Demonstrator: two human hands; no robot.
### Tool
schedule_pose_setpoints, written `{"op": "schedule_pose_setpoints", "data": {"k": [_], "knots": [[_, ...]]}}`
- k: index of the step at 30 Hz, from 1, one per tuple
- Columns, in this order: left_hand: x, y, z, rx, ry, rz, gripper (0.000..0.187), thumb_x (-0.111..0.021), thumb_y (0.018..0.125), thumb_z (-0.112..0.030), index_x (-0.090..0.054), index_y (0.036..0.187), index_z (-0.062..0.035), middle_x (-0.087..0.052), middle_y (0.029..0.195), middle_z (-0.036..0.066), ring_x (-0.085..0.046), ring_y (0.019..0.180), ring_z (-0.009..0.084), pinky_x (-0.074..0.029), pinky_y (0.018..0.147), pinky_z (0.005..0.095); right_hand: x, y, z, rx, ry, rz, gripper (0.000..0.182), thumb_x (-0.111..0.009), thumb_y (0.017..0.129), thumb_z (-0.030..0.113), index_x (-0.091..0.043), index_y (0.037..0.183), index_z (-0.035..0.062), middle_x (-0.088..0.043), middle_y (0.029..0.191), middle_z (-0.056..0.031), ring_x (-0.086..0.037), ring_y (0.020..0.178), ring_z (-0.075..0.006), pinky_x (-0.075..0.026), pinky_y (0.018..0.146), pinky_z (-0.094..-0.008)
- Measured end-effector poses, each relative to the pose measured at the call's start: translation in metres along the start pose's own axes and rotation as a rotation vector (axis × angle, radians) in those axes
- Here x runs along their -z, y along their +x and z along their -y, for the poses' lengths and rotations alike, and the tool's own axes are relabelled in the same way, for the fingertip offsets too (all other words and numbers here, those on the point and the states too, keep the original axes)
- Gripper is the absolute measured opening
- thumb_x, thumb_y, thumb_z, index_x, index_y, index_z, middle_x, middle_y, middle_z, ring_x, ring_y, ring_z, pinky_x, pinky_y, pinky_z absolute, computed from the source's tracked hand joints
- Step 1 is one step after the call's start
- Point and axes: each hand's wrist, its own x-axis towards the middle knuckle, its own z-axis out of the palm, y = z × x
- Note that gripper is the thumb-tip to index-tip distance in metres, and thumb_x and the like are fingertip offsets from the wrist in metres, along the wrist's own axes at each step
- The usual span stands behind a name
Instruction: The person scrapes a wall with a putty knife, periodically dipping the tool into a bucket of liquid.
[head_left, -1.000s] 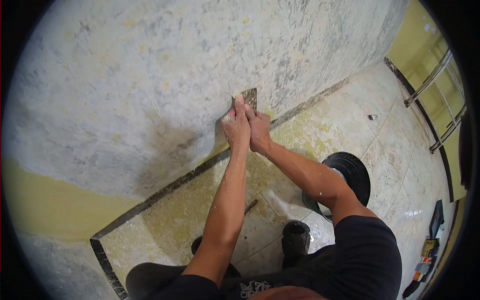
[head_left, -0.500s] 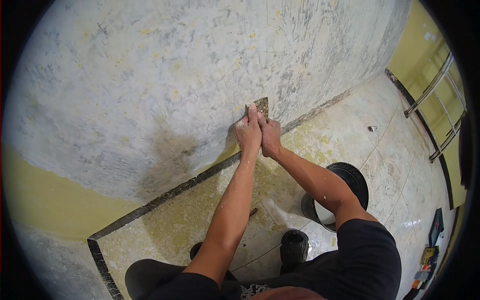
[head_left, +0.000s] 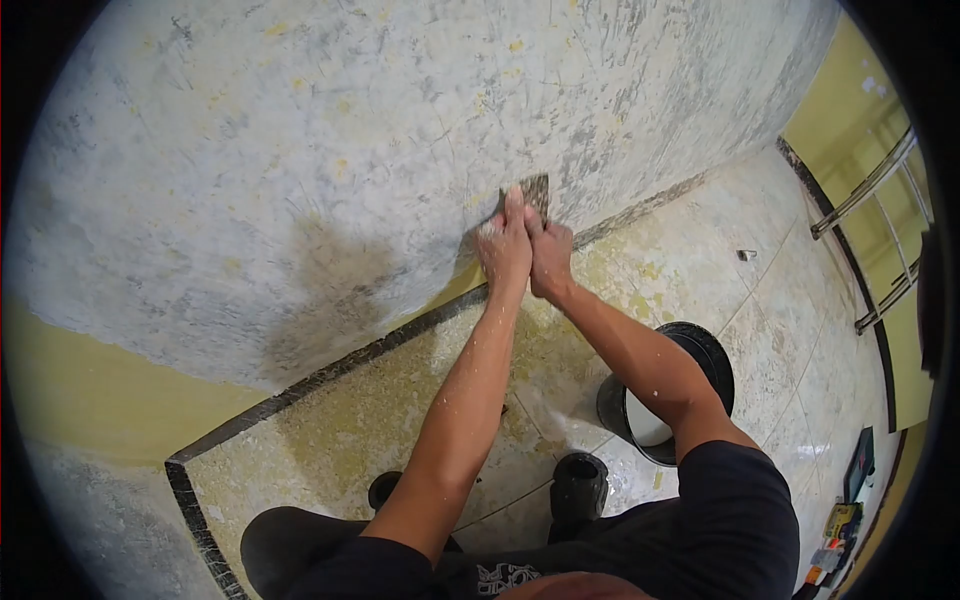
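Note:
A flat, dirty scraper (head_left: 539, 192) is pressed against the patchy grey-white wall (head_left: 400, 140) just above the floor trim. My left hand (head_left: 505, 250) is closed around its lower part, thumb lying up along the blade. Close beside it, my right hand (head_left: 551, 258) is also closed on the scraper, its thumb near the left one. The fingers hide the scraper's handle. White dust and flecks cover my left hand and both forearms.
A black bucket (head_left: 722, 365) with whitish contents stands on the floor right of my right arm. Paint flakes litter the tiles (head_left: 370, 415). A metal ladder (head_left: 868, 188) leans at the right. Tools and packages (head_left: 838, 530) lie at the lower right. Dark skirting (head_left: 340, 366) edges the wall.
Both hands and the scraper have moved slightly up and to the right along the wall. The view has shifted a little; the grip looks the same.

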Motion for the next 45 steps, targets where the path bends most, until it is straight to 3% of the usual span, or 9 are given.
{"op": "schedule_pose_setpoints", "data": {"k": [3, 22, 31, 32, 34, 38, 41, 43, 45], "knots": [[-0.005, -0.001, 0.025, -0.039, -0.044, -0.117, 0.067, -0.059, 0.087, -0.057, -0.065, 0.101, 0.0081, -0.068, 0.092, 0.016, -0.062, 0.084, 0.0231, -0.046, 0.079, 0.0343, 0.007, -0.005, -0.012, -0.159, -0.014, 0.049, 0.045, -0.065, 0.09, 0.034, -0.06, 0.069, -0.0051, -0.054, 0.062, -0.002, -0.043, 0.056, -0.0098, -0.039, 0.047, -0.0304], [0.022, -0.012, 0.016, 0.07, -0.149, -0.071, 0.061, -0.059, 0.087, -0.057, -0.066, 0.091, 0.0032, -0.063, 0.082, 0.01, -0.053, 0.079, 0.017, -0.044, 0.074, 0.0322, -0.008, -0.028, 0.021, 0.071, -0.382, 0.086, 0.055, -0.061, 0.089, 0.041, -0.061, 0.065, -0.0085, -0.054, 0.053, -0.0186, -0.048, 0.051, -0.0204, -0.041, 0.053, -0.0412], [0.033, -0.013, 0.002, 0.002, -0.303, -0.193, 0.054, -0.063, 0.088, -0.05, -0.063, 0.079, 0.0035, -0.056, 0.07, 0.003, -0.048, 0.068, 0.0141, -0.042, 0.063, 0.0325, -0.025, -0.025, 0.03, 0.045, -0.182, 0.152, 0.054, -0.063, 0.087, 0.04, -0.061, 0.066, -0.0097, -0.058, 0.056, -0.0211, -0.053, 0.053, -0.0251, -0.042, 0.055, -0.042], [0.04, -0.022, 0.002, -0.033, -0.051, -0.273, 0.067, -0.053, 0.089, -0.058, -0.066, 0.077, 0.0062, -0.064, 0.07, 0.023, -0.058, 0.066, 0.0339, -0.044, 0.065, 0.0432, -0.026, -0.037, 0.027, 0.085, -0.277, 0.151, 0.055, -0.063, 0.087, 0.041, -0.061, 0.066, -0.0098, -0.059, 0.057, -0.0222, -0.055, 0.055, -0.0275, -0.043, 0.057, -0.0427], [0.05, -0.024, 0.04, -0.001, -0.071, -0.334, 0.068, -0.053, 0.089, -0.059, -0.066, 0.076, 0.0067, -0.064, 0.069, 0.022, -0.057, 0.064, 0.0323, -0.044, 0.064, 0.0431, -0.032, -0.053, -0.004, 0.089, -0.35, 0.193, 0.056, -0.062, 0.087, 0.043, -0.061, 0.066, -0.0097, -0.06, 0.061, -0.0239, -0.061, 0.061, -0.0313, -0.045, 0.061, -0.0435], [0.076, -0.022, 0.049, 0.018, -0.083, -0.355, 0.068, -0.055, 0.088, -0.06, -0.065, 0.077, 0.0073, -0.063, 0.066, 0.019, -0.054, 0.06, 0.0269, -0.044, 0.063, 0.0411, -0.06, -0.079, -0.015, 0.117, -0.097, 0.152, 0.058, -0.06, 0.088, 0.045, -0.062, 0.07, -0.009, -0.06, 0.061, -0.0235, -0.059, 0.058, -0.0304, -0.045, 0.06, -0.0429], [0.082, -0.019, 0.041, 0.024, -0.113, -0.365, 0.065, -0.058, 0.088, -0.057, -0.065, 0.079, 0.0074, -0.062, 0.065, 0.017, -0.053, 0.061, 0.0245, -0.044, 0.062, 0.0395, -0.065, -0.078, 0.013, -0.015, -0.416, 0.221, 0.055, -0.058, 0.09, 0.045, -0.064, 0.075, -0.0079, -0.06, 0.06, -0.0191, -0.055, 0.055, -0.0243, -0.045, 0.058, -0.0409], [0.085, -0.014, 0.041, -0.07, -0.246, -0.347, 0.064, -0.059, 0.088, -0.056, -0.065, 0.078, 0.0071, -0.064, 0.067, 0.017, -0.055, 0.062, 0.0236, -0.044, 0.063, 0.0388, -0.075, -0.075, 0.009, -0.033, 0.075, 0.27, 0.055, -0.056, 0.092, 0.045, -0.064, 0.077, -0.0077, -0.058, 0.058, -0.0146, -0.049, 0.054, -0.0179, -0.043, 0.056, -0.0386], [0.096, -0.029, 0.044, -0.029, -0.186, -0.401, 0.063, -0.059, 0.088, -0.055, -0.066, 0.078, 0.0065, -0.065, 0.068, 0.017, -0.057, 0.063, 0.0234, -0.045, 0.063, 0.0383, -0.079, -0.093, 0.004, -0.062, -0.007, 0.272, 0.053, -0.056, 0.092, 0.042, -0.064, 0.076, -0.0071, -0.057, 0.058, -0.0122, -0.047, 0.056, -0.0156, -0.043, 0.056, -0.0373]]}}
